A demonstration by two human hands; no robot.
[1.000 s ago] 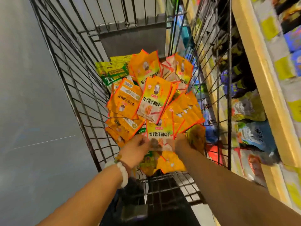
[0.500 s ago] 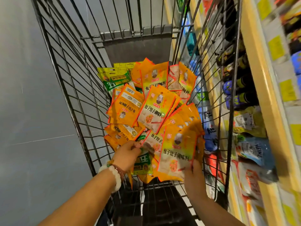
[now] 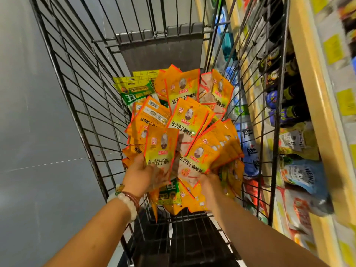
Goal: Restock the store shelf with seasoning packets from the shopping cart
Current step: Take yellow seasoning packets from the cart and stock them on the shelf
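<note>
A black wire shopping cart (image 3: 63, 78) holds a heap of orange seasoning packets (image 3: 185, 116) and a few green ones (image 3: 134, 91). My left hand (image 3: 138, 174) grips one orange packet (image 3: 161, 149) by its lower edge, held upright over the heap. My right hand (image 3: 210, 185) holds a fanned bunch of orange packets (image 3: 208, 151) from below, tilted to the right. Both hands are inside the near end of the cart. The store shelf (image 3: 312, 97) runs along the right side.
The shelf's yellow edge carries price tags (image 3: 333, 49). Below it sit dark sauce bottles (image 3: 285, 110) and pouches, one a blue Heinz pouch (image 3: 304, 176). Grey floor (image 3: 34, 132) lies left of the cart. A grey panel (image 3: 159, 45) closes the cart's far end.
My left hand has lifted one orange packet out of the heap. My right hand now holds a larger fan of packets, raised slightly and shifted left toward the left hand.
</note>
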